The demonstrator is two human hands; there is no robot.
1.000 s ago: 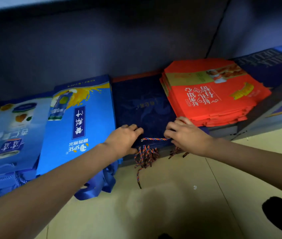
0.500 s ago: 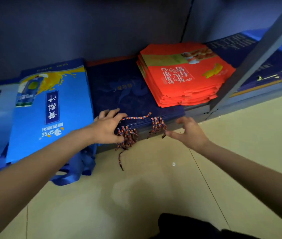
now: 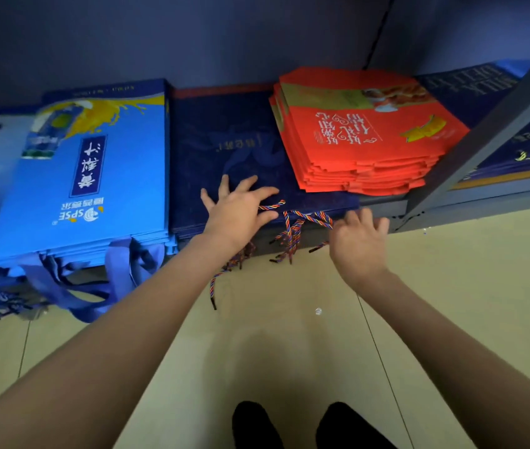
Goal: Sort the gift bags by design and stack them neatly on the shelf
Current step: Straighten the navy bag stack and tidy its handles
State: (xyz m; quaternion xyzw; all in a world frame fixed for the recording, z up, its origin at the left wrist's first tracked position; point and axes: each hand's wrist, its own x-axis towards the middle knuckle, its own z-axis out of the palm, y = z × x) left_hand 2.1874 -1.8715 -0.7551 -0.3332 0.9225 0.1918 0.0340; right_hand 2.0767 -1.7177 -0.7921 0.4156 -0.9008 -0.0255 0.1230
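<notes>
— Left hand (image 3: 237,213)?
— Stretched forward on a bare, straight arm, palm down, fingers spread wide, thumb out to the side.
— Right hand (image 3: 359,241)?
— Also reaching forward, lower and nearer, back of hand up, fingers loosely splayed and slightly curled, gripping nothing. Apart from the left.

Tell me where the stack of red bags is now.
In the head view, the stack of red bags lies on the shelf's right part, overlapping the dark navy bags, left of the slanted shelf post.
</notes>
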